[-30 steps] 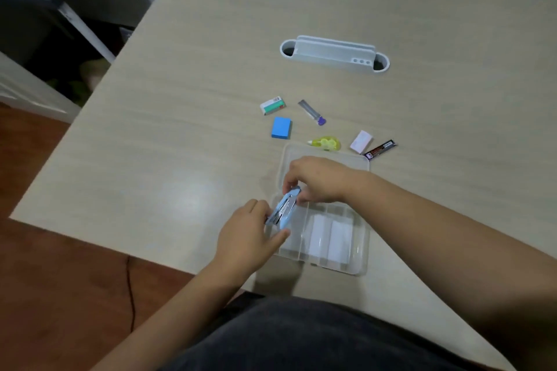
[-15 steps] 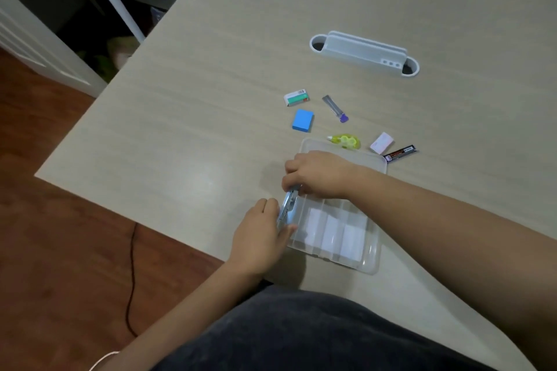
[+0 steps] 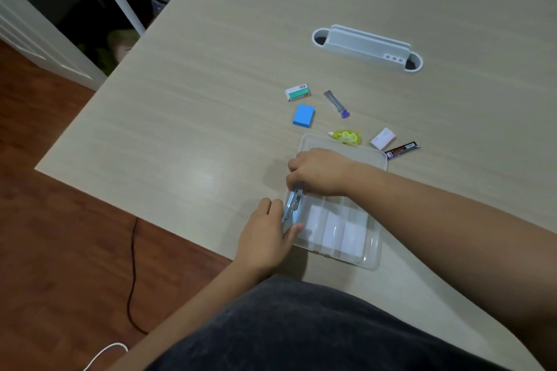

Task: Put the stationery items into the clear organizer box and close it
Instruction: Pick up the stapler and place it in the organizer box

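Observation:
The clear organizer box (image 3: 369,253) lies open near the table's front edge, with white blocks in its middle compartments. A light blue stapler (image 3: 293,203) lies in its leftmost compartment. My right hand (image 3: 319,170) grips the stapler's far end. My left hand (image 3: 266,233) rests at the box's left edge, fingers touching the stapler's near end. Beyond the box lie a green-and-white eraser (image 3: 297,92), a blue block (image 3: 303,115), a lead tube with purple cap (image 3: 336,103), a yellow correction tape (image 3: 346,137), a white eraser (image 3: 382,138) and a black lead case (image 3: 402,150).
A white desk pen holder (image 3: 366,47) stands farther back on the table. The table's left edge (image 3: 99,93) drops to a wooden floor with a black cable (image 3: 132,274). My dark-clothed lap sits below the front edge.
The stapler has gone from tilted above the box's left edge down into the leftmost compartment, both hands following it. The camera view has shifted left.

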### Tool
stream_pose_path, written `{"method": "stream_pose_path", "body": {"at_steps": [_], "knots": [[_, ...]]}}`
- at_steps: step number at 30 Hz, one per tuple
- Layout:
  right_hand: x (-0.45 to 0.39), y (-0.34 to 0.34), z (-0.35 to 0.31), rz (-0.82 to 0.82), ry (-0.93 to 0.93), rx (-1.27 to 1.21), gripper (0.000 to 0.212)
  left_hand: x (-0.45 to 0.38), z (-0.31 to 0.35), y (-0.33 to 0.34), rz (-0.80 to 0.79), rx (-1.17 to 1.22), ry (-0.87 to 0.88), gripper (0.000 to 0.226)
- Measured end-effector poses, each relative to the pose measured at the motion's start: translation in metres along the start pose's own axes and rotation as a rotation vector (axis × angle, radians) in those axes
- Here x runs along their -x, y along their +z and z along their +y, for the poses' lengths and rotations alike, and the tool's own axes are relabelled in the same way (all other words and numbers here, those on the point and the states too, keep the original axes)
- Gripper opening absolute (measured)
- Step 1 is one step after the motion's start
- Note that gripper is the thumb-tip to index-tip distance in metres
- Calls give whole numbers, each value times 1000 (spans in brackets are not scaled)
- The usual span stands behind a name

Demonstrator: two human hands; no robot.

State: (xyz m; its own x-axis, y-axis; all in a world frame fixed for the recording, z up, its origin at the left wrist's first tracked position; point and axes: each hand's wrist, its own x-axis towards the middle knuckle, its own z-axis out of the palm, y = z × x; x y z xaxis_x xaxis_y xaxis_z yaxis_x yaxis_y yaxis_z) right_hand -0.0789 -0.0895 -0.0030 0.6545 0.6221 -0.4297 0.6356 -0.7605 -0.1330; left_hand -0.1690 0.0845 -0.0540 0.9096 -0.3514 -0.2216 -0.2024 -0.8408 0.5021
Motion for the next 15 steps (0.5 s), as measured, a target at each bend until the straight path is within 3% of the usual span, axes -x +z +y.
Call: {"method": "stream_pose_path", "body": {"at_steps": [8, 15], "knots": [[-6, -3, -4, -11, 8, 12, 28, 1, -8, 8, 7, 135, 28, 28], [4, 13, -3, 10, 123, -280, 40, -1, -34, 2, -155, 324, 89, 62]]}}
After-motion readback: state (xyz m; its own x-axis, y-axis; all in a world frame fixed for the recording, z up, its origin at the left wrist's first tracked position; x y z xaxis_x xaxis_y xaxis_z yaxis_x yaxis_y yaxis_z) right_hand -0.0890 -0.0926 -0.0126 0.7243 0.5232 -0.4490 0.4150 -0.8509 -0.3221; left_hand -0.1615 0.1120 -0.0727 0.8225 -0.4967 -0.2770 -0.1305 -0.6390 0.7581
